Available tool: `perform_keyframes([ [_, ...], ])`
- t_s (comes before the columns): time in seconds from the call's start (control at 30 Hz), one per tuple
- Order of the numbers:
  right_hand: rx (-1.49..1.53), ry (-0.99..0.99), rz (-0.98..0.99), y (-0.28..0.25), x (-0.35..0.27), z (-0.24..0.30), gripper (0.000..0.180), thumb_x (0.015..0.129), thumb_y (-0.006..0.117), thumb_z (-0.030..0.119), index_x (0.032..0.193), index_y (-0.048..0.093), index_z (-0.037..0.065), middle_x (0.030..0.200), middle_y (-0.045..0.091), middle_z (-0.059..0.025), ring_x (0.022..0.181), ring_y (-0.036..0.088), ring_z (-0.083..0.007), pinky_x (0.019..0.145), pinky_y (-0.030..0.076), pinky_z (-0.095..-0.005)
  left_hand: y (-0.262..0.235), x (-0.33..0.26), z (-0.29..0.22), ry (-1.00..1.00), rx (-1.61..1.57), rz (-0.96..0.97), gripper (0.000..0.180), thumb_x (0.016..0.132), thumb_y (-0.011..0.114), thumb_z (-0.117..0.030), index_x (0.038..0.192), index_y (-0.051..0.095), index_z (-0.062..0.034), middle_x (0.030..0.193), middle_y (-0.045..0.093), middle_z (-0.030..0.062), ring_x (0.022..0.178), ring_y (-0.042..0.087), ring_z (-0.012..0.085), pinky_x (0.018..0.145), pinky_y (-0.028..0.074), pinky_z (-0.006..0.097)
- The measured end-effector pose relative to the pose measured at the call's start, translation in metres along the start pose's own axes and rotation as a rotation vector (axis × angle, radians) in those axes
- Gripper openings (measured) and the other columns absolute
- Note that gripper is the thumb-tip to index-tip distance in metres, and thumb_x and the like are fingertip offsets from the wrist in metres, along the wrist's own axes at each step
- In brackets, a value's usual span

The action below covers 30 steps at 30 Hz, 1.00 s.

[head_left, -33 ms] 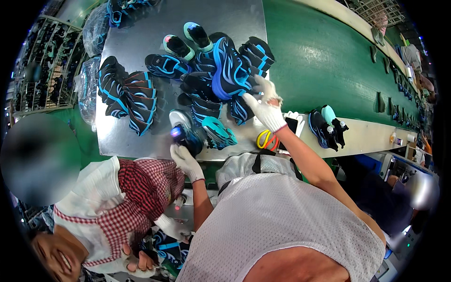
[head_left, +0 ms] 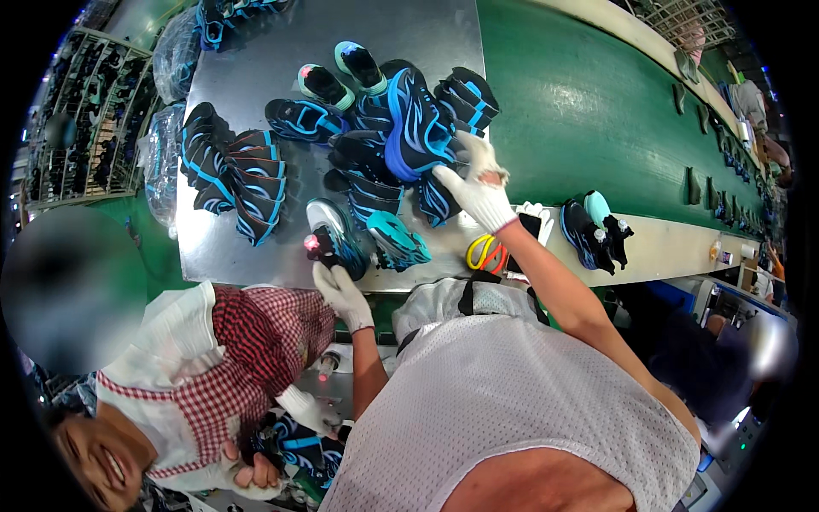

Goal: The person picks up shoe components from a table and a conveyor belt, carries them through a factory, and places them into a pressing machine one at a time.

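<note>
My left hand (head_left: 343,299), in a white glove, has its fingers closed at the dark collar of a black-and-blue shoe (head_left: 343,243) with a pale grey toe, near the table's front edge. A small pink glowing spot shows at that collar. My right hand (head_left: 479,189), also gloved, has thumb and fingers spread at the near end of a black-and-blue shoe (head_left: 416,119) lying on a pile. Whether they press on it is hard to see. A teal shoe piece (head_left: 397,241) lies between my hands. Black-and-blue shoe uppers (head_left: 375,192) lie beneath and around the pile.
A fanned stack of uppers (head_left: 252,179) lies left on the metal table (head_left: 222,260). Two mint-soled shoes (head_left: 358,68) stand behind the pile. Right are a green conveyor belt (head_left: 589,111), yellow-and-red-handled scissors (head_left: 486,253) and a shoe pair (head_left: 584,235). A co-worker in a checked apron (head_left: 213,410) sits left.
My right hand has shifted slightly left, toward the pile. My left hand has moved slightly right with the shoe's collar, whose glow went from violet to pink.
</note>
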State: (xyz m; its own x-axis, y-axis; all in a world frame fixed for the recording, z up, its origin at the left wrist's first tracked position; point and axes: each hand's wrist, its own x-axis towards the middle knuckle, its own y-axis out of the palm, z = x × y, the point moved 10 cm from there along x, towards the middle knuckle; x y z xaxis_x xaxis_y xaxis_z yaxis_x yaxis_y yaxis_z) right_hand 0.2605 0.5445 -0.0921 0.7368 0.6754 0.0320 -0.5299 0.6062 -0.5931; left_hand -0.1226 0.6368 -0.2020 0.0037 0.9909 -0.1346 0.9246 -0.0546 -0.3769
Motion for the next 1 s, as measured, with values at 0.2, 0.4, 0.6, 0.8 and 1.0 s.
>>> perform_keyframes([
  [0.2, -0.243, -0.269, -0.029, 0.026, 0.029, 0.008, 0.063, 0.078, 0.081, 0.038, 0.126, 0.06, 0.004, 0.133, 0.053, -0.021, 0.128, 0.049, -0.0372, 0.109, 0.04, -0.0454, 0.017, -0.017, 0.007, 0.025, -0.024, 0.241, 0.057, 0.091, 0.067, -0.01, 0.138, 0.041, 0.0079, 0.135, 0.052, 0.0235, 0.125, 0.053, 0.0334, 0.107, 0.04, 0.042],
  [0.4, -0.377, -0.216, 0.014, 0.037, 0.036, 0.01, 0.05, 0.079, 0.079, 0.043, 0.114, 0.071, 0.008, 0.136, 0.054, -0.0227, 0.128, 0.052, -0.038, 0.106, 0.041, -0.0457, -0.015, -0.053, -0.011, 0.209, 0.312, -0.068, 0.059, 0.092, 0.069, -0.02, 0.139, 0.043, 0.0054, 0.137, 0.049, 0.0256, 0.127, 0.048, 0.04, 0.108, 0.038, 0.045],
  [0.6, -0.24, -0.184, 0.017, 0.007, 0.046, -0.009, 0.049, 0.085, 0.074, 0.043, 0.114, 0.07, 0.003, 0.138, 0.055, -0.0235, 0.13, 0.051, -0.0371, 0.11, 0.038, -0.0417, -0.017, -0.11, 0.002, 0.167, 0.314, -0.02, 0.062, 0.09, 0.071, -0.021, 0.139, 0.042, 0.0035, 0.136, 0.05, 0.0258, 0.128, 0.047, 0.0426, 0.109, 0.038, 0.047],
  [0.8, 0.146, -0.2, -0.012, -0.093, -0.026, 0.043, 0.035, 0.087, 0.073, 0.027, 0.105, 0.066, -0.002, 0.145, 0.051, -0.0227, 0.131, 0.052, -0.0328, 0.108, 0.04, -0.0394, -0.02, -0.157, 0.007, 0.098, 0.408, -0.006, 0.066, 0.091, 0.07, -0.027, 0.146, 0.041, -0.0052, 0.141, 0.051, 0.0218, 0.118, 0.058, 0.035, 0.099, 0.047, 0.042],
  [1.0, 0.451, -0.07, 0.237, -0.165, -0.128, 0.013, 0.034, 0.077, 0.075, 0.012, 0.106, 0.062, 0.0, 0.148, 0.047, -0.0202, 0.133, 0.049, -0.0326, 0.108, 0.041, -0.0422, 0.006, -0.239, 0.029, -0.107, 0.365, 0.071, 0.068, 0.095, 0.064, -0.032, 0.145, 0.038, 0.0056, 0.146, 0.045, 0.0265, 0.133, 0.046, 0.0397, 0.111, 0.037, 0.045],
])
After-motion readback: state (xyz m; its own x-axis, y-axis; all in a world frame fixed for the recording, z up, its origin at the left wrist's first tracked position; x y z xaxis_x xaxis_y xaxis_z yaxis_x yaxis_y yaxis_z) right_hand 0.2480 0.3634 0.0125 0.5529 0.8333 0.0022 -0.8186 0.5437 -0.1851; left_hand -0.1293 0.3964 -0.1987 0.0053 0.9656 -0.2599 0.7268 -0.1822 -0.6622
